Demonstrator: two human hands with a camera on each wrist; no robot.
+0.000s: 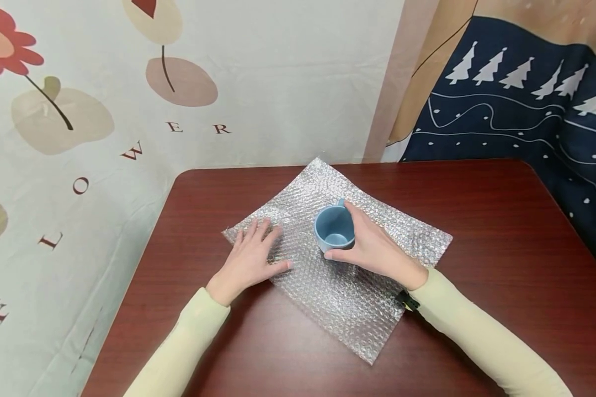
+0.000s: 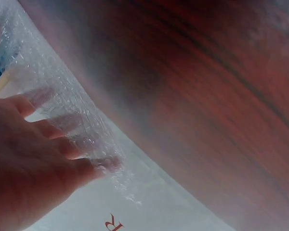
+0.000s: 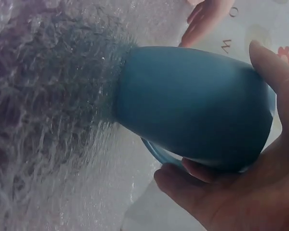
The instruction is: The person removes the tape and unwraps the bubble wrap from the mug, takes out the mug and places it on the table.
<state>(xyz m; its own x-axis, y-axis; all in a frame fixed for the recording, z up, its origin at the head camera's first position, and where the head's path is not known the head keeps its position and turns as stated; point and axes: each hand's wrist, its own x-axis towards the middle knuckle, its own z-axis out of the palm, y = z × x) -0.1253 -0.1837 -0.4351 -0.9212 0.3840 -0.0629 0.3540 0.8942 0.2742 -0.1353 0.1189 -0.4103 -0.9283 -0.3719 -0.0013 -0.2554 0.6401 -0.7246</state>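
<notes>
A light blue mug (image 1: 334,227) stands upright near the middle of a sheet of clear bubble wrap (image 1: 347,309). My right hand (image 1: 377,242) grips it from the right, thumb on the near side and fingers on the far side by the handle. Its base meets the wrap in the right wrist view, where the mug (image 3: 192,106) sits between thumb and fingers. At the left corner of the wrap, my left hand (image 1: 253,256) rests with fingers spread. Through the clear wrap (image 2: 86,110), the left wrist view shows the fingertips of my left hand (image 2: 33,149).
The sheet lies diagonally on a dark red-brown wooden table (image 1: 501,237), one corner reaching its back edge. Behind the table hang a pale cloth (image 1: 288,82) with flowers and letters, and a navy cloth (image 1: 506,116) with white trees.
</notes>
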